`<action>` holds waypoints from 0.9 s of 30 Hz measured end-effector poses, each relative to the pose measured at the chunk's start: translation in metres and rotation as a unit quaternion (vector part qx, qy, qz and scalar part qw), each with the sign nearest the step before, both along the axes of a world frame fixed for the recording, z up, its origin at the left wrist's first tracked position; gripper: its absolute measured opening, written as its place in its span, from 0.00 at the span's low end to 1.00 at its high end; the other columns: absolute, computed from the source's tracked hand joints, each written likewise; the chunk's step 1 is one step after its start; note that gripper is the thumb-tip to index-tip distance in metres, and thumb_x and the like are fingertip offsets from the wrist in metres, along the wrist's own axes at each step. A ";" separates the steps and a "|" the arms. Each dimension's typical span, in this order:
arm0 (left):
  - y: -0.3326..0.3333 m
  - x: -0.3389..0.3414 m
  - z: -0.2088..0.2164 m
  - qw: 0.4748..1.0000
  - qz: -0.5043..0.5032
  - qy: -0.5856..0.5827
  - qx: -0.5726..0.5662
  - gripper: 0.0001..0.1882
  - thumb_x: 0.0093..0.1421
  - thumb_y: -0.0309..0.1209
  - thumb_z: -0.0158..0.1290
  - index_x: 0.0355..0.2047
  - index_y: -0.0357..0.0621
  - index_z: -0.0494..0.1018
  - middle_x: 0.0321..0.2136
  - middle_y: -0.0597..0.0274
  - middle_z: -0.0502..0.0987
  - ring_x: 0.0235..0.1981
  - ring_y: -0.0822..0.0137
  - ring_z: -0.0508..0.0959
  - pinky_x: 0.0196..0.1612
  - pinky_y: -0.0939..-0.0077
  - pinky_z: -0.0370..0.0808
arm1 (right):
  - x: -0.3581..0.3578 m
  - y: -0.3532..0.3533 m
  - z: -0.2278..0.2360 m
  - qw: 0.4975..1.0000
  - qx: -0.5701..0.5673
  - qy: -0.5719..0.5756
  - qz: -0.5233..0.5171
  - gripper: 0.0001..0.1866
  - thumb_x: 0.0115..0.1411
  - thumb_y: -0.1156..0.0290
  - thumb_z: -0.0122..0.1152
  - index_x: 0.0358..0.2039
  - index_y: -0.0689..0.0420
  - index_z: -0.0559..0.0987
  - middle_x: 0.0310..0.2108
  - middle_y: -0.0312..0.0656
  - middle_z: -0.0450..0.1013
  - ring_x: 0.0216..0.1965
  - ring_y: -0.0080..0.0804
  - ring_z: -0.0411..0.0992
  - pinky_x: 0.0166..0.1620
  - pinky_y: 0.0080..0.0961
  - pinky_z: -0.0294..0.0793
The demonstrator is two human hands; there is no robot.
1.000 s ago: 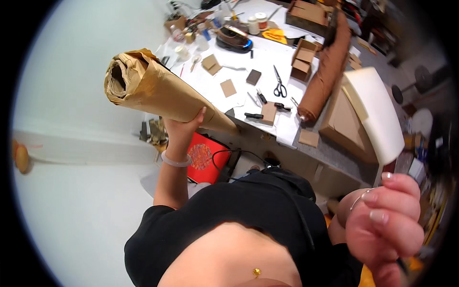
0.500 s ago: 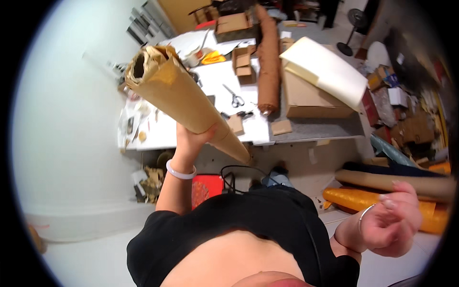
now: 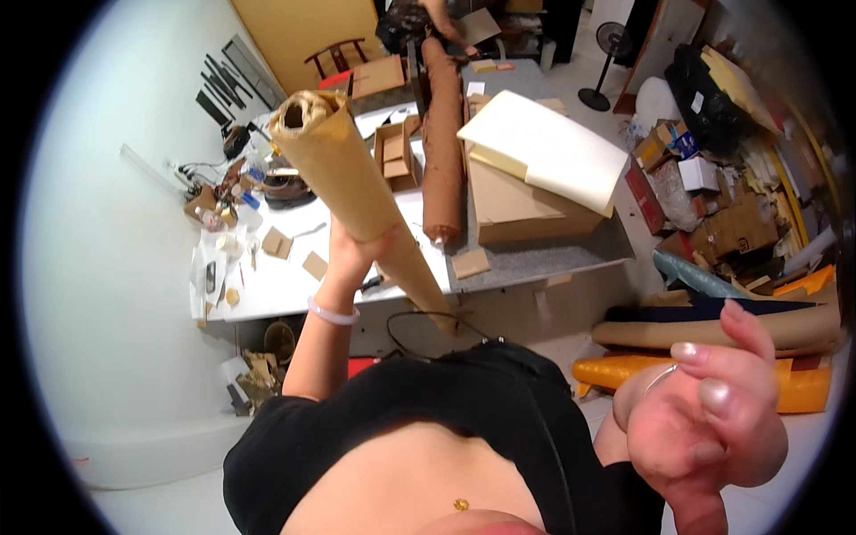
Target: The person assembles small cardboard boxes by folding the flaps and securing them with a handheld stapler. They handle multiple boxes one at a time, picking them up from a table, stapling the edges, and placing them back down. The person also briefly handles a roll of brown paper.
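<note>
My left hand (image 3: 350, 252) grips a long roll of brown kraft paper (image 3: 349, 174) around its middle. The roll leans, with its hollow, crumpled upper end at the far left and its lower end by my waist. On the right, close to the camera, my right hand (image 3: 709, 415) is raised with loosely bent fingers spread apart, holding nothing. Beyond the roll is a white tabletop (image 3: 294, 236), partly hidden by my left hand and the roll.
On the table lie a rust-brown fabric roll (image 3: 443, 152), an open small carton (image 3: 395, 153), and a large cardboard box (image 3: 526, 205) under a cream sheet (image 3: 544, 147). Orange (image 3: 615, 373) and tan rolls (image 3: 713, 337) lie on the right floor. At the back, a person's arm (image 3: 443, 22) shows.
The view has shifted, so the table sits farther left and lower. The paper roll now stands steeper in my left hand. My right hand has come closer and its fingers have spread.
</note>
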State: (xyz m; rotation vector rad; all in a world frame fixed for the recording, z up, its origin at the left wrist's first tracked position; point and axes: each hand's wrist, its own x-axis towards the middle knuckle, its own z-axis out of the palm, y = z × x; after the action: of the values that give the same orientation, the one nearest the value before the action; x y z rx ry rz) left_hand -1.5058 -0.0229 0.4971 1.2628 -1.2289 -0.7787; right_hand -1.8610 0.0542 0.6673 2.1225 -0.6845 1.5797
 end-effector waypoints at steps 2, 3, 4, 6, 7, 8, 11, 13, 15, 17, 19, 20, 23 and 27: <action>-0.007 0.001 -0.002 1.000 -0.022 -0.003 -0.008 0.35 0.45 0.20 0.64 0.55 0.38 0.65 0.45 0.57 0.73 0.46 0.63 0.75 0.50 0.68 0.75 | -0.006 -0.010 0.004 1.000 0.007 0.016 -0.001 0.15 0.73 0.64 0.31 0.54 0.48 0.65 0.38 0.43 0.67 0.21 0.34 0.69 0.31 0.46 0.79; -0.009 -0.001 -0.006 1.000 -0.012 -0.018 -0.001 0.36 0.44 0.20 0.65 0.55 0.39 0.65 0.46 0.57 0.73 0.47 0.62 0.75 0.51 0.68 0.75 | -0.011 -0.014 0.006 0.999 0.014 0.031 -0.004 0.15 0.72 0.65 0.31 0.54 0.49 0.64 0.38 0.43 0.67 0.21 0.34 0.69 0.31 0.46 0.79; -0.012 -0.001 -0.008 0.999 -0.008 -0.041 -0.007 0.36 0.44 0.21 0.65 0.56 0.39 0.64 0.46 0.57 0.72 0.48 0.62 0.75 0.52 0.67 0.75 | -0.013 -0.018 0.006 0.999 0.012 0.040 -0.006 0.15 0.72 0.65 0.31 0.54 0.50 0.64 0.38 0.43 0.67 0.20 0.34 0.69 0.31 0.47 0.79; -0.014 0.002 -0.011 0.999 0.003 -0.041 -0.013 0.39 0.44 0.22 0.66 0.58 0.39 0.62 0.48 0.56 0.71 0.50 0.61 0.74 0.54 0.65 0.73 | -0.014 -0.026 0.002 0.999 0.014 0.047 -0.014 0.16 0.72 0.66 0.30 0.56 0.50 0.63 0.38 0.43 0.67 0.20 0.33 0.68 0.31 0.45 0.80; -0.014 0.004 -0.014 0.999 0.005 -0.039 -0.006 0.40 0.44 0.22 0.66 0.58 0.39 0.62 0.49 0.56 0.71 0.50 0.61 0.73 0.54 0.65 0.73 | -0.014 -0.030 -0.005 1.000 -0.014 -0.008 -0.005 0.16 0.72 0.66 0.30 0.58 0.48 0.61 0.38 0.43 0.67 0.19 0.33 0.68 0.30 0.43 0.80; -0.016 0.005 -0.017 0.999 0.009 -0.032 -0.009 0.41 0.45 0.22 0.66 0.59 0.39 0.61 0.49 0.56 0.71 0.51 0.61 0.73 0.54 0.65 0.73 | -0.014 -0.043 -0.017 0.996 -0.063 -0.060 0.017 0.17 0.73 0.66 0.31 0.60 0.45 0.60 0.38 0.42 0.67 0.19 0.31 0.67 0.30 0.41 0.79; -0.029 0.010 -0.026 0.998 0.026 -0.042 -0.037 0.40 0.46 0.23 0.67 0.59 0.40 0.61 0.50 0.56 0.71 0.51 0.61 0.74 0.55 0.64 0.74 | -0.024 -0.075 -0.047 0.975 -0.132 -0.153 0.096 0.21 0.70 0.72 0.34 0.63 0.47 0.56 0.37 0.44 0.68 0.19 0.29 0.67 0.28 0.34 0.79; -0.038 0.014 -0.029 0.999 0.029 -0.027 -0.036 0.39 0.46 0.25 0.68 0.58 0.39 0.62 0.50 0.57 0.72 0.51 0.62 0.74 0.55 0.65 0.74 | -0.036 -0.089 -0.067 0.988 -0.051 -0.129 0.060 0.25 0.67 0.77 0.36 0.65 0.51 0.54 0.36 0.47 0.70 0.18 0.29 0.67 0.27 0.28 0.78; -0.044 0.015 -0.032 0.999 0.022 -0.027 -0.034 0.38 0.46 0.25 0.69 0.57 0.39 0.63 0.49 0.57 0.72 0.51 0.63 0.74 0.54 0.65 0.74 | -0.043 -0.109 -0.093 0.991 0.015 -0.094 0.091 0.25 0.64 0.83 0.41 0.62 0.63 0.57 0.36 0.52 0.73 0.20 0.30 0.69 0.27 0.23 0.78; -0.047 0.015 -0.033 0.997 0.016 -0.055 -0.041 0.39 0.46 0.26 0.70 0.57 0.40 0.62 0.49 0.57 0.72 0.51 0.64 0.74 0.53 0.66 0.75 | -0.038 -0.117 -0.127 0.981 0.107 -0.130 0.100 0.25 0.62 0.87 0.44 0.61 0.66 0.59 0.36 0.55 0.75 0.23 0.29 0.70 0.29 0.20 0.78; -0.042 0.012 -0.036 0.998 0.032 -0.033 -0.036 0.41 0.46 0.26 0.70 0.58 0.40 0.60 0.49 0.58 0.72 0.51 0.64 0.74 0.53 0.66 0.75 | -0.037 -0.116 -0.154 0.954 0.213 -0.171 0.122 0.27 0.64 0.88 0.44 0.63 0.63 0.58 0.38 0.53 0.75 0.29 0.28 0.71 0.32 0.19 0.77; -0.039 0.011 -0.038 0.998 0.038 -0.024 -0.035 0.42 0.46 0.26 0.70 0.59 0.41 0.59 0.49 0.58 0.72 0.51 0.64 0.74 0.53 0.65 0.75 | -0.039 -0.117 -0.164 0.950 0.234 -0.164 0.124 0.26 0.64 0.87 0.43 0.64 0.64 0.58 0.39 0.53 0.75 0.30 0.29 0.71 0.33 0.20 0.77; -0.028 0.008 -0.045 0.996 0.030 0.028 -0.076 0.51 0.47 0.29 0.70 0.66 0.42 0.51 0.56 0.56 0.68 0.58 0.59 0.71 0.60 0.62 0.70 | -0.045 -0.120 -0.186 0.938 0.282 -0.158 0.125 0.26 0.66 0.86 0.42 0.64 0.65 0.57 0.40 0.53 0.74 0.32 0.30 0.72 0.37 0.22 0.78; -0.011 0.009 -0.056 0.989 0.066 0.056 -0.122 0.57 0.51 0.38 0.71 0.71 0.43 0.45 0.65 0.52 0.60 0.65 0.55 0.65 0.67 0.58 0.62 | -0.059 -0.129 -0.194 0.925 0.312 -0.189 0.107 0.26 0.66 0.86 0.43 0.64 0.63 0.57 0.40 0.51 0.74 0.33 0.26 0.71 0.36 0.18 0.77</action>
State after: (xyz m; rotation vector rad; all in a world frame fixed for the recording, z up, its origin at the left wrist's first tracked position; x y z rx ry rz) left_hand -1.4971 -0.0334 0.4408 1.0729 -1.1025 -0.5757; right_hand -1.9197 -0.0751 0.4737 2.4011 -1.2599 2.1424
